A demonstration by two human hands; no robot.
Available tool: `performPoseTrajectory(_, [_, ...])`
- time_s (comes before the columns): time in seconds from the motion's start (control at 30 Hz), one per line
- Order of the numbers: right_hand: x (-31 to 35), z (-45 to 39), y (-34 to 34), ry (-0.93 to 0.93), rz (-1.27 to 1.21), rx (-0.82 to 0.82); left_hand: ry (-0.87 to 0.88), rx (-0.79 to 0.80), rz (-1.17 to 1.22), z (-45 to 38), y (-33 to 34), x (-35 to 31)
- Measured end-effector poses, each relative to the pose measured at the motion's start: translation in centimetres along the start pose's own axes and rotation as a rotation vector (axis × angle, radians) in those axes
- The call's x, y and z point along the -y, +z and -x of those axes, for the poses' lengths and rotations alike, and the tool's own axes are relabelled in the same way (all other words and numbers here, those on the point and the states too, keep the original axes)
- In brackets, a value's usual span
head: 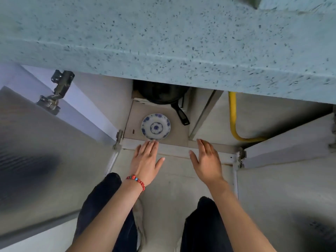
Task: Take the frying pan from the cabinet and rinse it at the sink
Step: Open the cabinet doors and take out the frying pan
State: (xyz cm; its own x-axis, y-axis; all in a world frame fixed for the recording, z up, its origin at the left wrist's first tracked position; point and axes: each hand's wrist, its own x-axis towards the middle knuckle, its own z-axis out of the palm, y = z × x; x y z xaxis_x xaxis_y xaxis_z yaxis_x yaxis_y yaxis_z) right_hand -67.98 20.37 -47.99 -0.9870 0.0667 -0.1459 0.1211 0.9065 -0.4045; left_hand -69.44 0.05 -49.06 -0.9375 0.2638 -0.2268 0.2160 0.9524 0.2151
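Note:
A black frying pan (160,94) sits at the back of the open cabinet floor (134,113), half hidden under the countertop, its black handle (181,114) pointing toward me and to the right. My left hand (146,160), with a red bead bracelet on the wrist, is stretched out flat in front of the cabinet, fingertips just short of a blue-and-white plate. My right hand (207,160) is also flat with straight fingers, near the cabinet's front edge, below the pan handle. Neither hand holds anything.
A blue-and-white plate (156,126) lies on the cabinet floor in front of the pan. A yellow hose (232,117) runs down the right compartment. Cabinet doors stand open at the left (45,151) and right (287,140). The speckled countertop (163,37) overhangs above.

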Motion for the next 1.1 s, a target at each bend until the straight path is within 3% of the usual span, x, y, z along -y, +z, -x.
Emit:
performPoseTrajectory(0.37, [-4.0, -15.3, 11.0, -0.11, -0.038, -0.19, 0.062, -0.25, 0.067, -12.8, 11.4, 2.8])
performPoseTrajectory(0.47, [-3.5, -18.1, 12.7, -0.052, -0.114, -0.209, 0.061, -0.288, 0.118, -14.5, 13.0, 3.4])
performPoseTrajectory(0.57, [-3.1, -20.2, 13.7, 0.125, -0.352, -0.135, 0.059, -0.295, 0.172, -15.2, 14.1, 3.9])
performPoseTrajectory(0.73, [-3.5, -21.1, 15.4, 0.239, -0.592, -0.114, 0.038, -0.293, 0.275, -15.7, 14.4, 4.6])
performPoseTrajectory(0.93, [-3.8, -20.2, 18.0, 0.223, -0.662, -0.165, -0.056, -0.311, 0.507, -19.0, 14.6, 4.1])
performPoseTrajectory(1.1, [-4.0, -18.5, 21.4, 0.216, -0.705, -0.145, -0.164, -0.21, 0.695, -22.1, 15.9, 3.1])
